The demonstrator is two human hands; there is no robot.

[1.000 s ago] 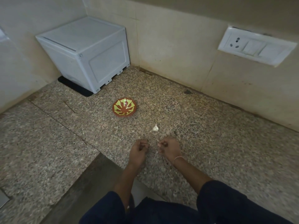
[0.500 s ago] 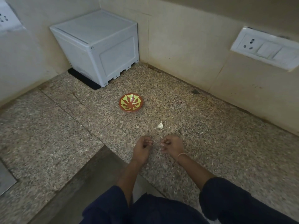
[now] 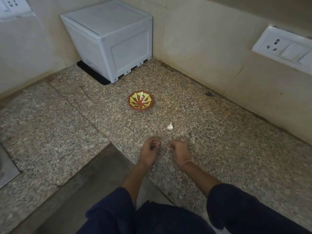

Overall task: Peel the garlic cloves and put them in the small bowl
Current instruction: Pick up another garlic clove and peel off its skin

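Observation:
A small red-brown bowl (image 3: 141, 103) with a yellow-green pattern sits on the speckled granite counter (image 3: 219, 141); a pale bit lies inside it. A white garlic piece (image 3: 169, 126) lies on the counter between the bowl and my hands. My right hand (image 3: 179, 149) is curled, and its fingertips pinch a small pale garlic clove. My left hand (image 3: 149, 150) rests just left of it with its fingers curled inward; I see nothing in them. The two hands are a short gap apart, near the counter's front edge.
A white plastic box (image 3: 109, 36) stands on a black mat in the back corner. Tiled walls carry a switch plate (image 3: 285, 48) at right and another socket (image 3: 10, 5) at upper left. The counter steps inward at the front left; a metal sink edge (image 3: 5, 171) shows at far left.
My head has turned, so the scene has slid rightward and downward in view. Both hands stay curled in about the same spot by the garlic piece.

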